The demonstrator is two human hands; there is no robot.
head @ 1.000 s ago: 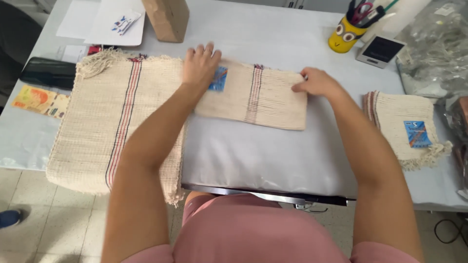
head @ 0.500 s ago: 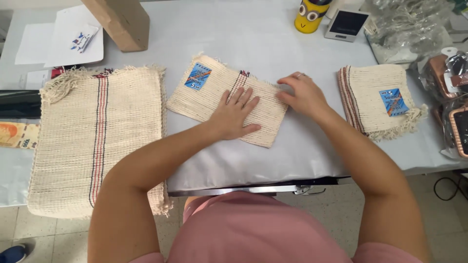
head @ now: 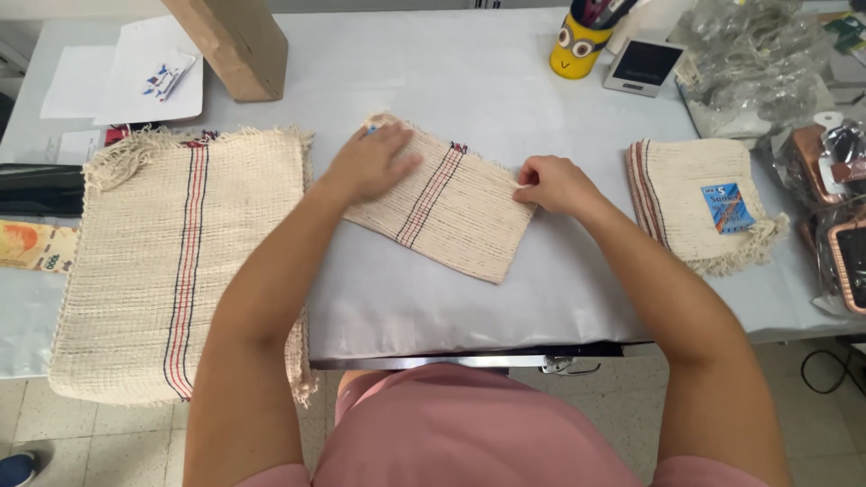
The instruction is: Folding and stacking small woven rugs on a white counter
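From my remote view, left hand [head: 372,162] lies flat, palm down, fingers spread and open, pressing the far left corner of the folded cloth [head: 451,206]; it grips nothing, only bears on the weave. Left forearm runs from the near edge up and slightly right to that corner. Right hand [head: 552,185] is curled, fingers tucked, pinching the cloth's right edge near its far right corner; the thumb side is hidden, so how much fabric sits inside the pinch I cannot tell. Right forearm comes in from the near right, angled left. The folded cloth sits mid-bench [head: 505,99], tilted, its stripes running from far right to near left, near corner pointing toward the bench's front edge. A large unfolded cloth [head: 180,261] lies to the left, overhanging the near edge, just apart from the folded one. A second folded cloth with a blue label [head: 699,203] lies to the right, well apart. Far side: a cardboard box [head: 230,45], white papers [head: 126,77], a yellow pen cup [head: 577,45]. Against half a second ago: the left hand was then flat on the middle of the folded cloth, near the stripes, and now sits on the far left corner, covering the blue label that showed there; the right hand was flatter on the right corner and is now closed tighter on the edge.
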